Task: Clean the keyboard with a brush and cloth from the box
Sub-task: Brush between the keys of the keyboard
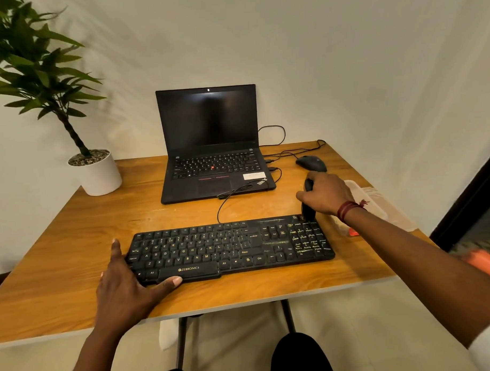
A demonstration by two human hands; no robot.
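Brushing stage, by the look of it. The right hand (326,195) grips the brush (308,211) at the far right corner of the keyboard (229,249). The left hand (125,284), fingers flat, steadies the keyboard's left end. Dust shows on the number keys. The cloth wipe is judged outstanding.

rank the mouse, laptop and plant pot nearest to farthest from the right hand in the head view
Measured from the right hand, which grips the brush at the far right corner of the keyboard:
1. mouse, just behind the hand
2. laptop, back centre
3. plant pot, far left corner
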